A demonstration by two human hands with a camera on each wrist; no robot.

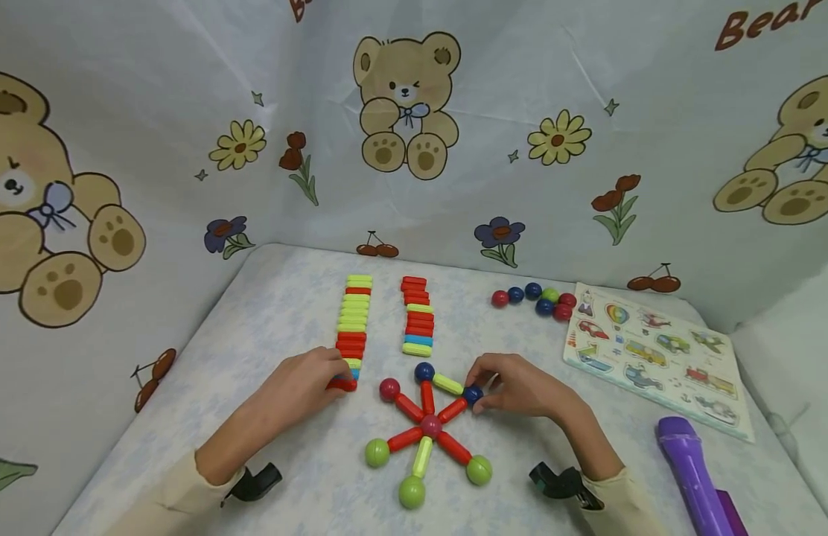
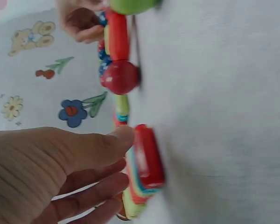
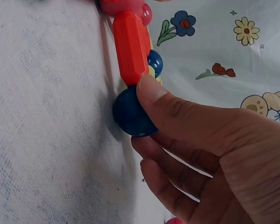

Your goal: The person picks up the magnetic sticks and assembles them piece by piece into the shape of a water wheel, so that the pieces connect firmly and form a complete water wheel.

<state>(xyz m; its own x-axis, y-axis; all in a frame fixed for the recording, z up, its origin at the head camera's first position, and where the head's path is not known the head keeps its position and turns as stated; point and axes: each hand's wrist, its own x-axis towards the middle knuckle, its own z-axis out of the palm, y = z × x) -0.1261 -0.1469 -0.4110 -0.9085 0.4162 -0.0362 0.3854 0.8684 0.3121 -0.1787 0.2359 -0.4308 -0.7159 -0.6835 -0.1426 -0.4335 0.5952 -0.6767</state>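
My right hand [image 1: 521,387] holds a blue ball [image 3: 133,112] between thumb and fingers at the upper right of a flat star of magnetic rods and balls. A red centre ball [image 1: 430,426] joins the star's spokes, mostly red, one yellow-green; green, red and blue balls cap their outer ends. A yellow-green rod [image 1: 448,384] bridges the held ball and another blue ball [image 1: 424,371]. At the near end of the left column of rods [image 1: 353,313], my left hand [image 1: 307,391] pinches a red rod [image 2: 148,156], its fingers partly hidden behind the rods.
A shorter column of coloured rods [image 1: 419,316] lies behind the star. Several loose balls [image 1: 544,306] sit at the back right, against a picture board [image 1: 655,357]. Near the right edge lies a purple toy microphone [image 1: 692,473]. A bear-print cloth [image 1: 494,74] hangs behind the table.
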